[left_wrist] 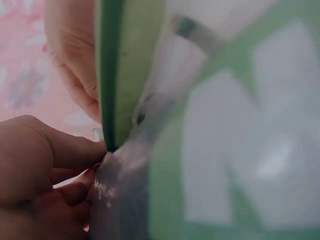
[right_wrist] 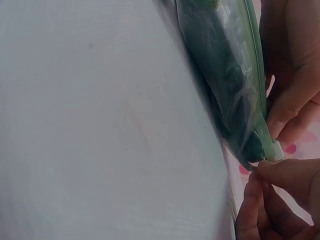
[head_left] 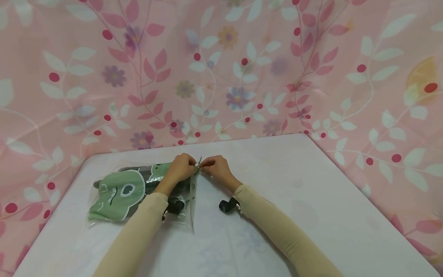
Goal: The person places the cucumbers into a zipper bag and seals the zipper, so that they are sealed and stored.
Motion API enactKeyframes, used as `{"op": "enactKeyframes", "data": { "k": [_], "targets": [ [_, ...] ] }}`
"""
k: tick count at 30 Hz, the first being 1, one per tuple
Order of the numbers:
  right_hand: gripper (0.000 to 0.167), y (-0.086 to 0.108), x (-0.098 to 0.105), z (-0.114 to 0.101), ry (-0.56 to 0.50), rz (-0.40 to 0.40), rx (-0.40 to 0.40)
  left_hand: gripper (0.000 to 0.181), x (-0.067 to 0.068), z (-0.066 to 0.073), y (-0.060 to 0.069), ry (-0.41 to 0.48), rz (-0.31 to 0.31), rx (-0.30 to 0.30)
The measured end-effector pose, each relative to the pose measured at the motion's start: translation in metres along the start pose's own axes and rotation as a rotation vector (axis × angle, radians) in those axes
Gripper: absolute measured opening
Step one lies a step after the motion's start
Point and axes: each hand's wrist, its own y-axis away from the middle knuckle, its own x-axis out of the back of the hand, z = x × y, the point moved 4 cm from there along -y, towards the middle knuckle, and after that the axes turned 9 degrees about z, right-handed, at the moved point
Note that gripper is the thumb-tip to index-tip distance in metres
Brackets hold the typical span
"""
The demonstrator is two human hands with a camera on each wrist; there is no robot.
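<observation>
A clear plastic zip bag (head_left: 188,221) lies on the left half of the table. Inside is a folded green and dark grey item (head_left: 115,188), cloth-like, with a white-outlined cartoon face. My left hand (head_left: 180,168) pinches the bag's opening edge near its far corner. Facing it, my right hand (head_left: 219,169) pinches the corner itself between thumb and fingers. Along that edge runs a green zip strip (right_wrist: 257,65), with a small white slider (right_wrist: 278,150) close to the right fingertips. Whether any finger holds the slider is unclear.
The table (head_left: 294,200) has a white cover with rounded far corners. Pink curtains with flowers and leaves (head_left: 221,77) hang behind it and along both sides. A black wrist camera (head_left: 226,206) sits under the right wrist, another (head_left: 176,206) under the left, over the bag.
</observation>
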Motion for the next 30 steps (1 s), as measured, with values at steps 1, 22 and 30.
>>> {"op": "enactKeyframes", "data": {
  "k": [1,22,30],
  "targets": [
    [0.006,-0.0003,0.0000,-0.0002,0.001,-0.003,-0.004,0.023,0.0006,-0.0007,-0.0006,0.008,0.000,0.003],
    [0.020,-0.0052,-0.0061,-0.0064,0.085,-0.043,-0.142,0.019,0.0000,-0.0027,-0.0031,-0.020,-0.017,-0.030],
    [0.021,-0.0038,-0.0067,-0.0049,0.008,-0.064,-0.197,0.017,0.0006,-0.0029,-0.0035,-0.006,-0.020,-0.055]
  ]
}}
